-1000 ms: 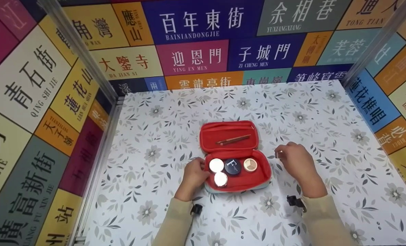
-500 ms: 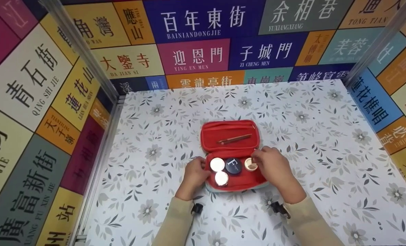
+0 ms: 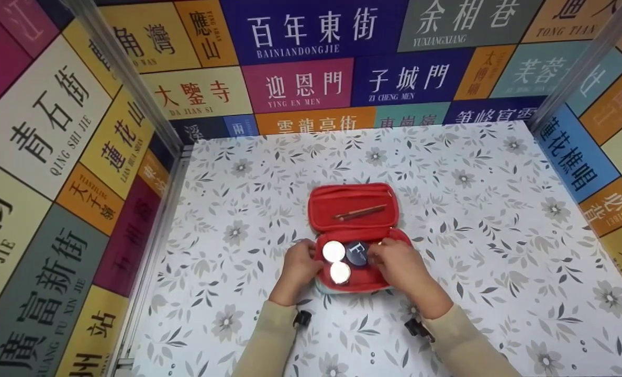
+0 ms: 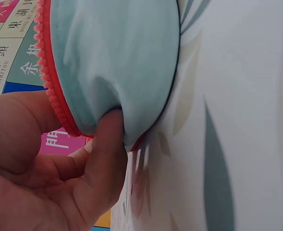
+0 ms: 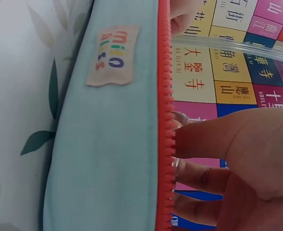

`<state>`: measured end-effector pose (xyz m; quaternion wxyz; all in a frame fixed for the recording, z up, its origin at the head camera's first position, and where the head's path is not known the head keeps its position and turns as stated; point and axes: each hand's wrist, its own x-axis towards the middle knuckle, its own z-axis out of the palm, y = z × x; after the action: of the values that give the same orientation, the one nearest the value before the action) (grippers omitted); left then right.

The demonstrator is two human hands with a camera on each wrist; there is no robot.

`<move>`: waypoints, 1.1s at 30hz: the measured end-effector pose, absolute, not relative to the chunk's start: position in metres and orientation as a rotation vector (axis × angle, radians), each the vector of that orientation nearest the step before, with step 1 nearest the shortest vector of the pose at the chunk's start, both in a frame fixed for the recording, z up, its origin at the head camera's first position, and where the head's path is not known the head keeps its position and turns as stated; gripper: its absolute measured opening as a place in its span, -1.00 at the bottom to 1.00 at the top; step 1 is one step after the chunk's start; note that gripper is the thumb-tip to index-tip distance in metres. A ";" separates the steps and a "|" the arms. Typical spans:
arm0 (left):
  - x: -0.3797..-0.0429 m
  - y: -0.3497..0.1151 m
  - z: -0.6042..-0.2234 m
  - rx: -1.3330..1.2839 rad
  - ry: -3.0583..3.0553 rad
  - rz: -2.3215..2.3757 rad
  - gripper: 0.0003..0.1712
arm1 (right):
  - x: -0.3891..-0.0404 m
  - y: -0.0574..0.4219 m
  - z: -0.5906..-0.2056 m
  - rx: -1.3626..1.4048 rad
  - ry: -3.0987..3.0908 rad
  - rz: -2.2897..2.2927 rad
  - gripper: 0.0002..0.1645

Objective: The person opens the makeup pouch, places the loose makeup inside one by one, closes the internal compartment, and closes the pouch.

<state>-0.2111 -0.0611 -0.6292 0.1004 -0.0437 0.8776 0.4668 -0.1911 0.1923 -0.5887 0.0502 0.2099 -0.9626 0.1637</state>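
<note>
An opened cosmetic case (image 3: 363,285) with a red lining and pale blue outside lies on the table. My left hand (image 3: 300,264) grips its left end; in the left wrist view the thumb (image 4: 107,154) presses a dent into the pale blue fabric. Two shiny round compacts (image 3: 333,252) sit at the left inside. Beside them is a dark blue round compact (image 3: 356,252) marked with an F. My right hand (image 3: 400,262) reaches inside, fingertips right at the dark compact's right edge. In the right wrist view the case wall hides its fingertips, so I cannot tell whether they pinch it.
A thin brown brush-like stick (image 3: 361,212) lies in the raised lid (image 3: 353,196). The table (image 3: 258,193) has a white cloth with grey leaves and flowers. Coloured panels with lettering (image 3: 300,84) wall it at the back and both sides.
My right hand has come in from the right of the case, passed over the gold-rimmed round palette, now hidden, and reached the dark compact. The left hand keeps its grip.
</note>
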 end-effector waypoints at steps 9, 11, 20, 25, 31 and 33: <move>-0.211 -0.061 -0.629 -0.129 2.603 1.381 -0.66 | -0.191 0.191 -0.596 0.710 -3.032 0.423 -0.83; -0.211 -0.061 -0.629 -0.130 2.606 1.380 -0.66 | -0.190 0.191 -0.597 0.716 -3.053 0.423 -0.82; -0.211 -0.060 -0.631 -0.113 2.623 1.373 -0.67 | -0.184 0.187 -0.605 0.705 -3.130 0.464 -0.81; -0.211 -0.060 -0.632 -0.110 2.626 1.381 -0.67 | -0.182 0.185 -0.609 0.677 -3.114 0.470 -0.81; -0.212 -0.061 -0.633 -0.099 2.629 1.385 -0.66 | -0.181 0.184 -0.610 0.693 -3.082 0.479 -0.82; -0.212 -0.061 -0.633 -0.093 2.633 1.390 -0.66 | -0.181 0.184 -0.610 0.701 -3.078 0.474 -0.81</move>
<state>-0.2116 -0.0612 -0.6331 0.0815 -0.0312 0.8809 0.4651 -0.1814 0.1845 -0.6101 -0.0255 0.2196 -0.9639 0.1485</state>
